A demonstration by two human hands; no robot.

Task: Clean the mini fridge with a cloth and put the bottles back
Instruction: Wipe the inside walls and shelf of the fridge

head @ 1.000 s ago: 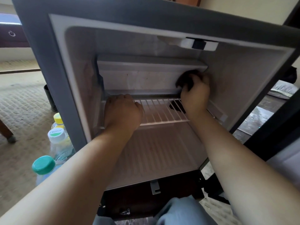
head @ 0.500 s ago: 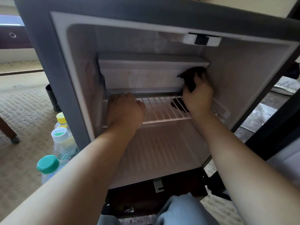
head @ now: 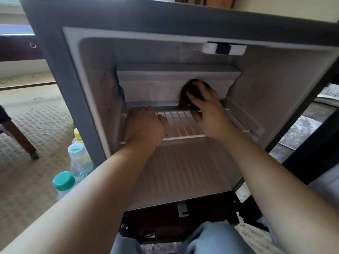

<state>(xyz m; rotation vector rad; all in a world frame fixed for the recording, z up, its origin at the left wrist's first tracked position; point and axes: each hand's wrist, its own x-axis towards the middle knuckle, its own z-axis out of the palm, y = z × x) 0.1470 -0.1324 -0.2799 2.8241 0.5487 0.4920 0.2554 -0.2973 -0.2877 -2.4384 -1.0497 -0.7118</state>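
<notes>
Facing a grey mini fridge (head: pixel 55 74), mouth open toward the near side, pale liner inside; to its left, patterned carpet (head: pixel 36 116). Along the fridge's far wall, a white freezer box (head: pixel 156 85), long axis left to right; just below, a wire shelf (head: pixel 181 125), likewise long from left to right, wires running near to far. Reaching in from the near side, two bare forearms. Left hand (head: pixel 145 125) knuckles up on the left part of the wire shelf, fingers bent down over it; cannot tell whether clasping the wires or only resting. Right hand (head: pixel 209 110) further right and further in, grasping a dark cloth (head: pixel 190 86) between fingers above and thumb below. On the carpet beside the fridge's left wall, three bottles upright, caps up, in a close row from near to far: green-capped bottle (head: pixel 64 180); white-capped bottle (head: pixel 77 150); yellow-capped bottle (head: pixel 78 132). Cloth wadded and pressed against the front of the freezer box toward its right end; taller than wide, long axis roughly up and down, lower end reaching the shelf's far rail.
</notes>
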